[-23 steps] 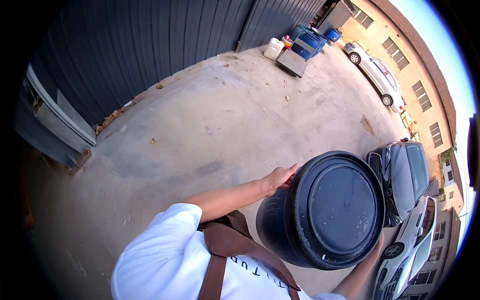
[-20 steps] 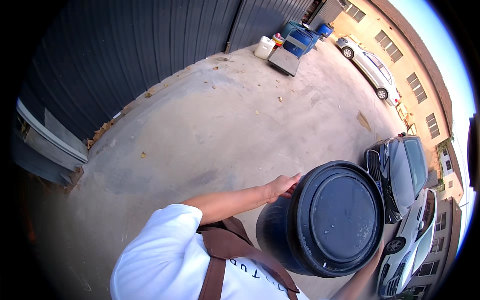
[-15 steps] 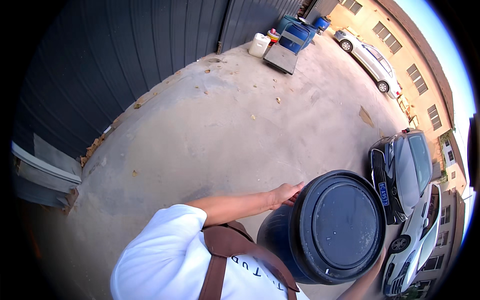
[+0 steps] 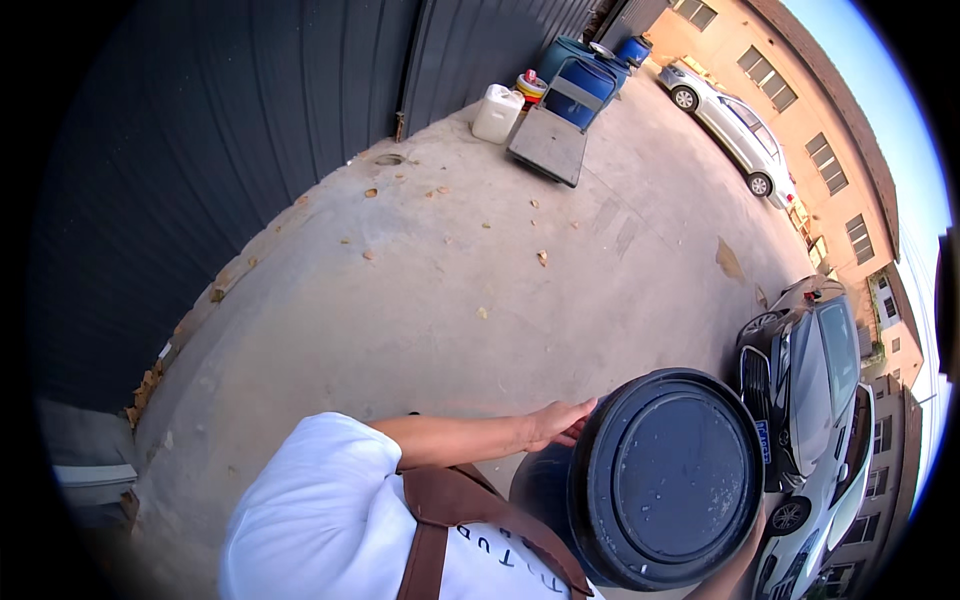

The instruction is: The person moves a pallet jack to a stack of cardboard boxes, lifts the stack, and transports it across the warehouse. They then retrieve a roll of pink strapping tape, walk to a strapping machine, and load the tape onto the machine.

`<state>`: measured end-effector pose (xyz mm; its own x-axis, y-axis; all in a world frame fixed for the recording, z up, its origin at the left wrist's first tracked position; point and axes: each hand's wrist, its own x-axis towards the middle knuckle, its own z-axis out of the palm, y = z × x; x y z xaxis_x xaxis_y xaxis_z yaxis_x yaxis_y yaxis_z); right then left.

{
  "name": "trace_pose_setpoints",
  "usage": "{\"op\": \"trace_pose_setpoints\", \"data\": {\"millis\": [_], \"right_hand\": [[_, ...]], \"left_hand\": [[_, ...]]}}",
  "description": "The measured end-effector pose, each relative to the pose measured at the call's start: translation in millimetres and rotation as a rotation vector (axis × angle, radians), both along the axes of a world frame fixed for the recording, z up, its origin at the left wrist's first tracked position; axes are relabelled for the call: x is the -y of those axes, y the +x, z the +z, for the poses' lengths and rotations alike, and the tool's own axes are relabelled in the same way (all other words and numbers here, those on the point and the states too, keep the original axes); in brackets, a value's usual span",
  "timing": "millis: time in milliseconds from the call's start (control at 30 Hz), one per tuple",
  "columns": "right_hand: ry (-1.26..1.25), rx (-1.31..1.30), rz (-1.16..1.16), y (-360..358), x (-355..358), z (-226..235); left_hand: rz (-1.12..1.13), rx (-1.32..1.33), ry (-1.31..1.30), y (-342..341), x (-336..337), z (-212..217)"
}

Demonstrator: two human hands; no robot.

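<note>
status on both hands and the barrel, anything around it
Left hand gripping, right hand mostly hidden. Lidded barrel between them. Dark car to the right, platform cart ahead.

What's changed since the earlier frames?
The barrel sits lower in view, as does the left hand. The flat cart and white jug have shifted left and slightly down, looking larger. No visible new grasp or release. Unchanged: left hand at the barrel's rim; right hand at its far side, mostly hidden.
</note>
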<state>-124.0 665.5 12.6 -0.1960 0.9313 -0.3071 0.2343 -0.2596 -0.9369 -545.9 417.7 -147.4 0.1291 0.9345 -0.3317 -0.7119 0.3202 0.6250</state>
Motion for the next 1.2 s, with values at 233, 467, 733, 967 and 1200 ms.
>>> {"op": "trace_pose_setpoints", "data": {"millis": [233,467,733,967,1200], "right_hand": [[0.001,0.009,-0.038,-234,-152,-37],[-0.081,0.004,-0.033,-539,-322,-155],[-0.088,0.042,0.342,-924,-519,-286],[-0.307,-0.014,0.637,-1283,-596,-346],[-0.382,0.057,0.650,-1574,-599,-396]], "left_hand": [[0.051,-0.042,0.013,-238,-141,-39],[0.329,-0.063,-0.118,-502,-251,-123],[0.703,-0.014,-0.237,-797,-288,-207],[0.967,-0.060,-0.353,-1062,-343,-241],[1.252,-0.096,-0.470,-1247,-358,-268]]}}
